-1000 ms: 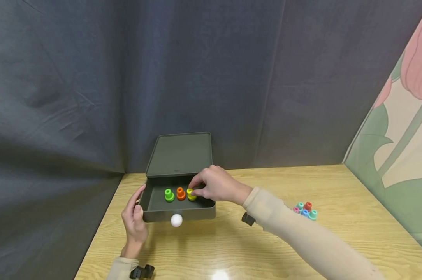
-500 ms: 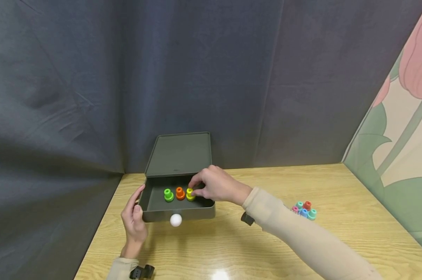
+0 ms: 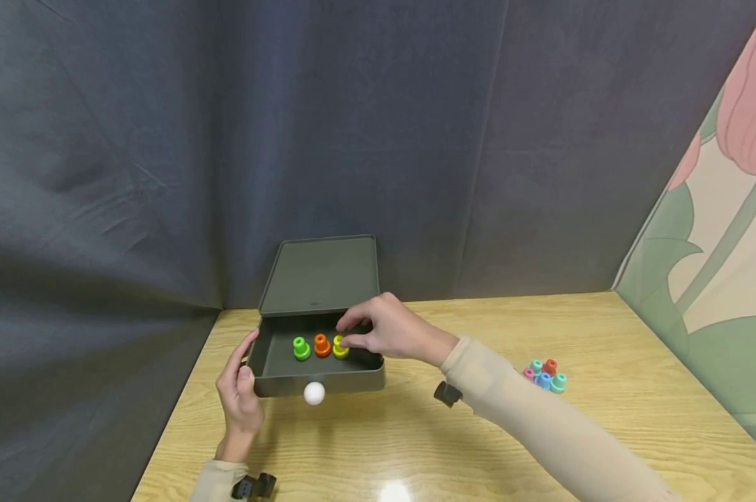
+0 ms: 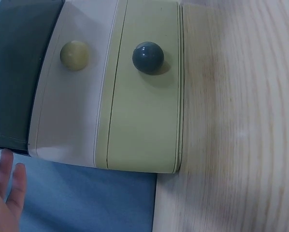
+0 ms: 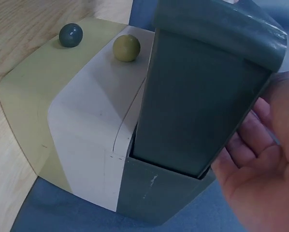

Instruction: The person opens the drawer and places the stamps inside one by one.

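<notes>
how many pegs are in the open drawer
3 visible in the drawer: a green peg on the left, an orange peg in the middle, and a yellow peg by the fingers of the right hand. That hand could be hiding more.

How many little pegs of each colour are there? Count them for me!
Green peg: 1
Orange peg: 1
Yellow peg: 1
Red peg: 1
Pink peg: 1
Blue peg: 1
Teal pegs: 2
Total in sight: 8
</notes>
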`<state>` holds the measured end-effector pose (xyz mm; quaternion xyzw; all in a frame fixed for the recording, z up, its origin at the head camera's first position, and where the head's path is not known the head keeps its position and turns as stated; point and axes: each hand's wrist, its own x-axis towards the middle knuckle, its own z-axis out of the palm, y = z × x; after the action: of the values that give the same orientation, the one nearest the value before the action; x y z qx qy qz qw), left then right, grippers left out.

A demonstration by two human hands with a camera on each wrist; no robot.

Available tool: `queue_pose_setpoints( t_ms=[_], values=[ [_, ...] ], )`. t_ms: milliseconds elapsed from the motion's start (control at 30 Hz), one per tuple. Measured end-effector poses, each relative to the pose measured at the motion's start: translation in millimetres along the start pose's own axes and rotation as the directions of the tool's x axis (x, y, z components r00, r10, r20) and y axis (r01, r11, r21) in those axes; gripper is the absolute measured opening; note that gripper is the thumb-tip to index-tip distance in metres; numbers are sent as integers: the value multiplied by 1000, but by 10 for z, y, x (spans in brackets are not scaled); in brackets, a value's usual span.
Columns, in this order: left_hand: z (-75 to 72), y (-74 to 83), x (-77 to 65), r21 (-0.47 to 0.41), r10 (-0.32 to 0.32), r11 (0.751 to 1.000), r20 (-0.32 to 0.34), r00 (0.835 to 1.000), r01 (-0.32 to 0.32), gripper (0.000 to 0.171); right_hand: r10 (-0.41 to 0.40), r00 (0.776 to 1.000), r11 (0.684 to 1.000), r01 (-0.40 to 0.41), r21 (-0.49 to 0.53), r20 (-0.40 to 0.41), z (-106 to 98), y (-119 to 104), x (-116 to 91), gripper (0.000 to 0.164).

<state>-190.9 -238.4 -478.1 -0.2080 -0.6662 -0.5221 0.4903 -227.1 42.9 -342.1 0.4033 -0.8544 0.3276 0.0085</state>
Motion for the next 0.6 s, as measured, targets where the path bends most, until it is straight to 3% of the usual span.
queue_pose_setpoints(
  t_ms=[333,433,600],
  values=[
    [-55,59,40,37,-27,999,36,999,26,46,-25,986,995,40,92,-166,-87,20,-128,20],
    [-81,129,64,57,-58,997,74,996,54,47,-19,969,992,49,112,-247,-119,31,-203,18],
    [-147,295,78,169,-179,972,102,979,160,44,31,922,989,27,144,-386,-166,70,-365,13]
  ],
)
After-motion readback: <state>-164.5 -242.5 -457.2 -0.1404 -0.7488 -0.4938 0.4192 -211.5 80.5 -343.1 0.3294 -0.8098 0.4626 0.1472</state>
